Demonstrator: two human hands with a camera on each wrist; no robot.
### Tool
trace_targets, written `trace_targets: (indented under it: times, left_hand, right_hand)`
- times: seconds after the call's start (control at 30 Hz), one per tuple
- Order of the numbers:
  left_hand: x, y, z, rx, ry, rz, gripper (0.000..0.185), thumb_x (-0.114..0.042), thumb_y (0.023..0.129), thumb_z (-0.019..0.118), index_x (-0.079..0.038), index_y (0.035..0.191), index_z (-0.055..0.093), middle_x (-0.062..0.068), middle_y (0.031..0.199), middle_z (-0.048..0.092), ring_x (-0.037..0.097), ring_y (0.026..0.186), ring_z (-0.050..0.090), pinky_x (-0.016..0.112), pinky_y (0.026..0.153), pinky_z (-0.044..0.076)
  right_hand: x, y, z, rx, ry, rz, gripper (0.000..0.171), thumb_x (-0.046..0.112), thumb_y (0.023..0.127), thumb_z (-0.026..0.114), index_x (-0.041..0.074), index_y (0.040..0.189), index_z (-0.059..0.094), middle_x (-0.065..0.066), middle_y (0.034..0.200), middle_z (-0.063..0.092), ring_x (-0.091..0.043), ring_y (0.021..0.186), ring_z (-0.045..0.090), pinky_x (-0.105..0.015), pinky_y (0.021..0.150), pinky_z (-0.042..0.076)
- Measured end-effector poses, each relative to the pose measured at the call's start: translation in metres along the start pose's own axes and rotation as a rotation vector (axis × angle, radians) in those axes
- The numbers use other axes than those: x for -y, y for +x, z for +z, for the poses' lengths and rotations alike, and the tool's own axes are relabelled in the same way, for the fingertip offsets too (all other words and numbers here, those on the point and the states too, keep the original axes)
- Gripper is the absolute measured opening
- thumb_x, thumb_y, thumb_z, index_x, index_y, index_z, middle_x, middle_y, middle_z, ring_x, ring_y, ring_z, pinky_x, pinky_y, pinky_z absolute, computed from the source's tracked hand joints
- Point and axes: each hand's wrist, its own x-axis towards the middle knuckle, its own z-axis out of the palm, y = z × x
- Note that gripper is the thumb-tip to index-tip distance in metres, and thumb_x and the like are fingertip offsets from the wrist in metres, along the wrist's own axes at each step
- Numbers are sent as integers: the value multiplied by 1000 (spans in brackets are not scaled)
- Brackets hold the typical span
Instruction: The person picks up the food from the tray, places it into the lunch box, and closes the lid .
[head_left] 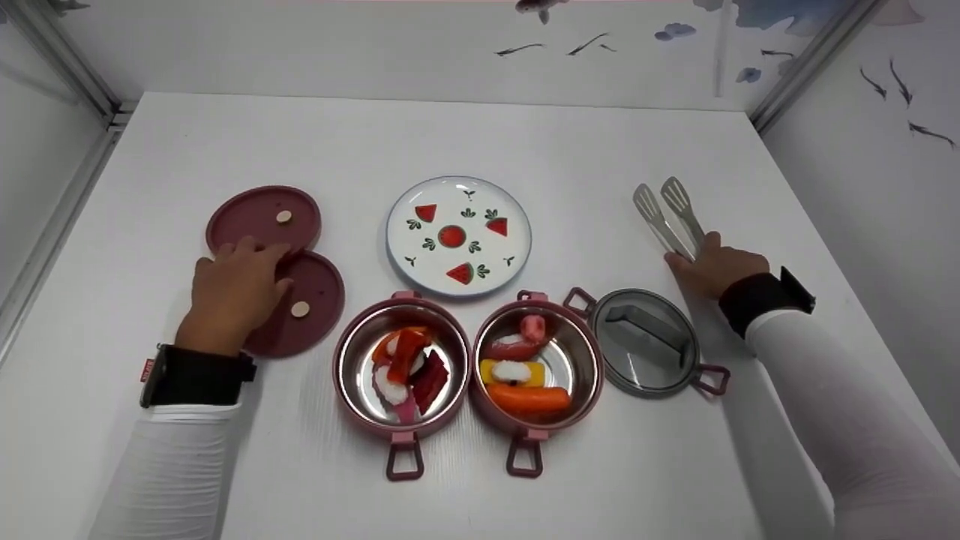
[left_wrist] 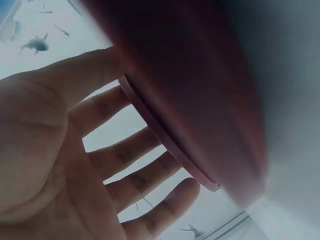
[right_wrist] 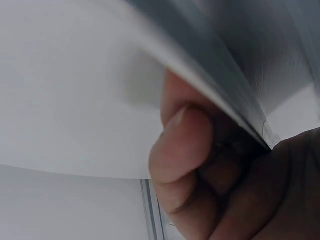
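My left hand (head_left: 232,296) lies over the edges of two round maroon plates, its fingers loosely spread across the rim of the far plate (head_left: 255,206) and its thumb over the near plate (head_left: 315,281). In the left wrist view, the fingers are nearly straight at a maroon rim (left_wrist: 167,140). Each plate bears one small beige round piece (head_left: 283,217). On the right, my right hand (head_left: 720,266) grips slotted metal tongs (head_left: 664,221), whose two heads point away and stand apart. Curled fingers (right_wrist: 182,145) show against the metal in the right wrist view.
A white plate with watermelon pictures (head_left: 480,214) lies at centre. Nearer stand two pink-handled pots side by side; the left pot (head_left: 345,397) and right pot (head_left: 592,390) both hold colourful toy food. A glass lid (head_left: 645,364) sits between the right pot and my right forearm.
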Motion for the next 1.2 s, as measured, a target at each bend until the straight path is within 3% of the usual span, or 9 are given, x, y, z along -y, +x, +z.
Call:
trace_targets:
  times: [0.3,0.47,0.53,0.7,0.87,0.97,1.07,1.13,1.2]
  left_hand:
    - [-4,-3,-1,-163,29,25,33,-4,91,65,-4,124,64,31,111,63,51,103,58,68,82,47]
    - [-9,-1,0,-325,84,106,7,-2,90,66,2,96,66,25,83,67,43,72,62,54,59,48]
    - [-13,0,1,-399,109,139,6,-2,90,66,3,89,65,25,77,65,41,66,61,51,53,46]
    - [-28,-2,-6,-553,116,171,7,2,90,65,7,93,68,27,83,67,43,69,63,54,53,49]
    - [-51,-10,-17,-662,135,229,8,7,86,66,8,93,69,26,87,70,43,69,65,52,52,51]
    - [-67,-18,-24,-678,143,264,9,6,86,67,7,94,69,25,90,71,41,74,66,54,58,54]
    - [-84,-31,-33,-648,164,282,16,0,85,72,5,100,70,24,93,71,41,79,67,55,65,57]
    - [-97,-42,-39,-625,187,301,23,-5,82,77,3,104,72,23,95,71,40,83,67,55,70,58]
    - [-109,-55,-44,-612,207,333,27,-9,81,80,1,105,73,21,95,72,38,83,67,53,71,58]
  right_hand:
    - [3,-3,0,-16,5,-5,81,61,101,30,-17,124,30,-42,97,62,-44,77,64,-48,63,47]
    - [2,-4,2,-27,6,3,82,61,101,30,-17,125,30,-42,95,62,-45,77,64,-49,64,48]
    - [1,-5,2,-25,10,5,83,61,101,30,-18,127,29,-42,96,62,-44,77,64,-48,63,48]
    - [0,-4,4,-33,21,12,84,63,100,30,-16,127,29,-41,95,61,-43,74,63,-45,60,46]
    - [0,-6,2,1,9,13,90,67,97,32,-16,129,29,-37,93,63,-40,73,63,-45,61,45]
    - [-3,-9,-7,23,-40,3,102,76,94,29,-15,142,27,-31,86,64,-38,71,62,-45,62,44]
    - [-3,-13,-24,-43,-65,-21,107,81,92,24,-11,147,29,-28,82,64,-39,68,62,-47,59,43]
    - [4,-19,-37,-133,-15,-52,104,81,93,21,-6,148,35,-30,90,66,-42,74,63,-50,60,45]
    - [18,-30,-50,-208,118,-124,93,76,96,25,0,145,44,-30,104,67,-43,86,65,-54,67,48]
